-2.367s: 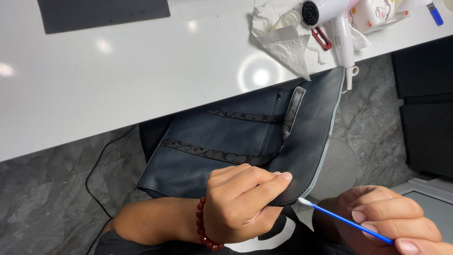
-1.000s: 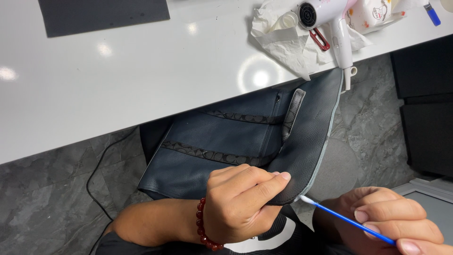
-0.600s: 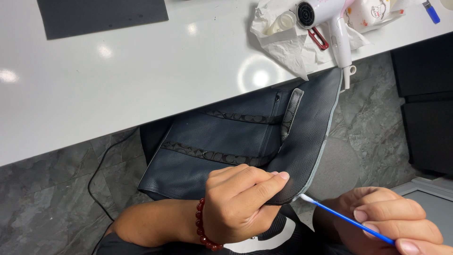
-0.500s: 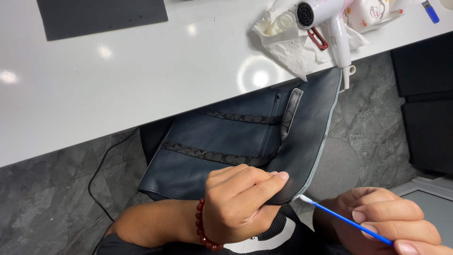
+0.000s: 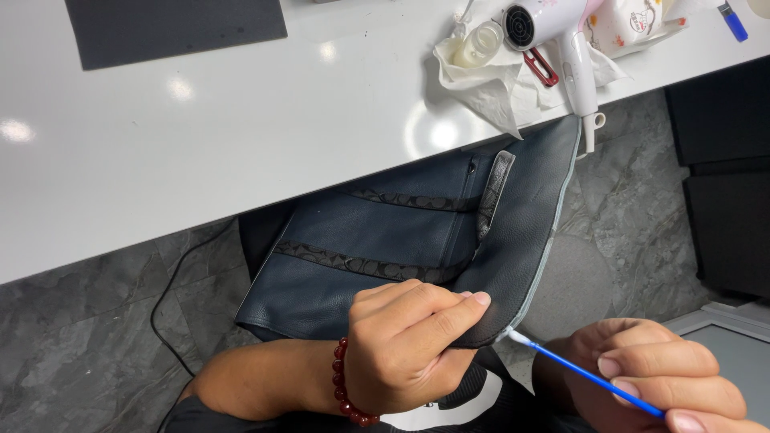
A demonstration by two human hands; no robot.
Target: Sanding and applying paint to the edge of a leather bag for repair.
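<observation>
The left hand (image 5: 405,345) was closed in a pinch on the near corner of a dark navy leather bag (image 5: 417,240), thumb on top and fingers curled beneath the folded flap, holding that corner up and taut. A red bead bracelet (image 5: 346,383) circled its wrist. The bag ran away from this hand, up and slightly to the right, its long pale-edged seam leading from the pinched corner toward the table's edge, with two patterned straps (image 5: 361,265) crossing the panel beyond the knuckles.

Just right of the left hand, the right hand (image 5: 662,385) gripped a blue-stemmed cotton swab (image 5: 585,373) between thumb and fingertips. The stem pointed up and left, and its white tip met the bag's edge right beside the left thumb. So the seam's corner lay between the two hands, touching both the left fingers and the swab.

Farther out, past the bag's far end, a white table (image 5: 241,160) carried a white hair dryer (image 5: 561,32) lying on crumpled tissue (image 5: 489,80), with a small clear bottle (image 5: 473,44) beside it and a dark mat (image 5: 172,28) off to the far left. A black cable (image 5: 164,305) trailed over the grey stone floor (image 5: 80,337) left of the forearm.
</observation>
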